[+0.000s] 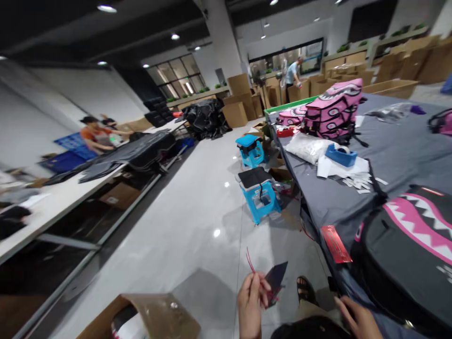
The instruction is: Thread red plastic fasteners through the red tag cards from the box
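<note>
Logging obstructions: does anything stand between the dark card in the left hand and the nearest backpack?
Only the table edge and a red packet lying flat show between the dark card and backpack; nothing upright is visible.

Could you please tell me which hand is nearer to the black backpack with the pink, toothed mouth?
Right. The right hand is close beside the backpack; the left hand is farther off, over the floor, holding a dark tag.

I'm in a bag workshop or packing floor — right of my left fingers (254,282) stands a broad cloth-covered table (395,139) with pink backpacks (334,112) and a tape dispenser (341,155); far beyond them, cardboard boxes (235,114) crowd together; well to their left, a person in orange (95,135) works at a long bench (56,203) — dark material (148,147) lies heaped along it.
</note>
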`<state>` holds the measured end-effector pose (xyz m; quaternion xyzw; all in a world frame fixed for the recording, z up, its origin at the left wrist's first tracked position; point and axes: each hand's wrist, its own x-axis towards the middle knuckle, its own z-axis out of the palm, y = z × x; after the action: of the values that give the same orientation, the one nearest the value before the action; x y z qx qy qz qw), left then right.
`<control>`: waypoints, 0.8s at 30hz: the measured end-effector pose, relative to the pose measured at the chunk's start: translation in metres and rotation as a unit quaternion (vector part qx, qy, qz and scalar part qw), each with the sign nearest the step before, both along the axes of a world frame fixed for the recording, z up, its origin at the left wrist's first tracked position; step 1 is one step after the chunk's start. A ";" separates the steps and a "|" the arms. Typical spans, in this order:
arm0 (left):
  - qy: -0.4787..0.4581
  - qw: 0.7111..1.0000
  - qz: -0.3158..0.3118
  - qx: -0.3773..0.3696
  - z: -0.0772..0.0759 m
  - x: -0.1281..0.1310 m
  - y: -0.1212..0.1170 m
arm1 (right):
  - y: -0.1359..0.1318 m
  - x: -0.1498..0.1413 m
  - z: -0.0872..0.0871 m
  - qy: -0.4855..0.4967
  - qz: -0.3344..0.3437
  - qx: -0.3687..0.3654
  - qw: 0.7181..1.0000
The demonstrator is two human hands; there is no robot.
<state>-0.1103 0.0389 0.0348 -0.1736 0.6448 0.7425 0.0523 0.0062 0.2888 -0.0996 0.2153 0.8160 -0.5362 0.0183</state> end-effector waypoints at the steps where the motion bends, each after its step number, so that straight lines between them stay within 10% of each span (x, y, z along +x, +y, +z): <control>1: -0.017 0.999 0.019 0.037 0.007 -0.016 0.002 | -0.003 -0.033 0.014 0.006 0.007 -0.024 1.000; 5: -0.047 0.983 0.086 0.157 0.032 -0.072 0.003 | -0.026 -0.139 0.051 0.041 0.065 -0.090 0.993; 10: -0.014 0.983 0.102 0.149 0.043 -0.108 0.005 | -0.035 -0.204 0.057 0.054 0.106 -0.114 0.986; 17: 0.024 0.998 0.051 0.040 0.022 -0.166 0.000 | -0.041 -0.273 0.090 0.109 0.081 -0.067 0.988; 24: 0.029 0.998 -0.047 0.025 -0.010 -0.246 -0.034 | -0.131 -0.389 0.121 0.170 0.229 -0.120 0.951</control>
<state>-0.3567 0.0049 0.0251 -0.1203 0.6350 0.7595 0.0732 -0.3826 0.1573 0.0212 -0.0751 0.7640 -0.6403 0.0273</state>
